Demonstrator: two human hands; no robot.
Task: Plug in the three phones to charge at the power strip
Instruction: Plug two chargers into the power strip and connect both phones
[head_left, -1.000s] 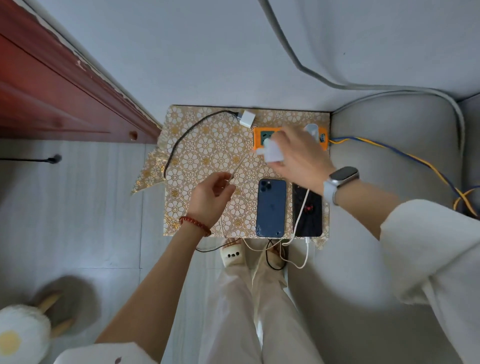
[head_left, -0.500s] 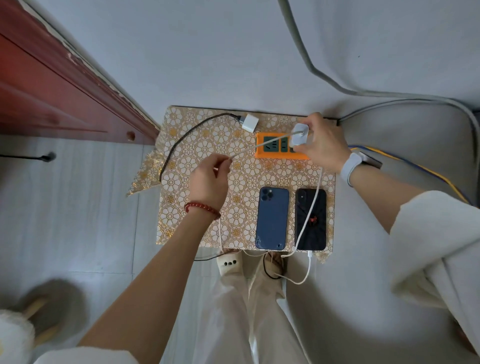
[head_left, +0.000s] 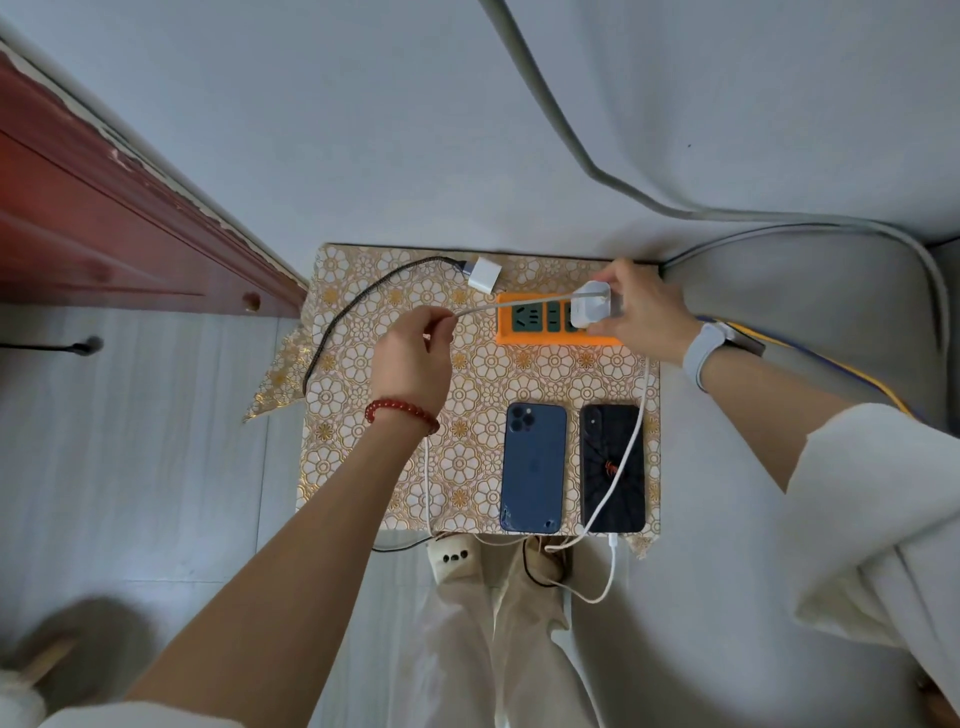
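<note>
Table edges: a small table (head_left: 363, 467) covered in gold flower-patterned cloth is set against the wall, with a red wooden door frame (head_left: 130, 234) to the left and a grey upholstered seat (head_left: 779, 312) touching its right edge.
Open room: bare patterned cloth is seen on the left half of the table, crossed only by a black cable (head_left: 353, 306) that ends in a white adapter (head_left: 484, 274) lying loose near the far edge.
Power strip: an orange power strip (head_left: 556, 340) is laid at the far right of the table; its left sockets are seen unfilled.
Phones: a blue phone (head_left: 532, 467) and a black phone (head_left: 613, 467) are laid face down side by side near the front edge; a third cannot be seen.
Right hand (head_left: 644, 312): a white charger (head_left: 592, 306) is held in its grip at the strip's right socket.
Left hand (head_left: 410, 358): a white cable (head_left: 478, 307) running to the charger is pinched in a narrow grip above the table.
</note>
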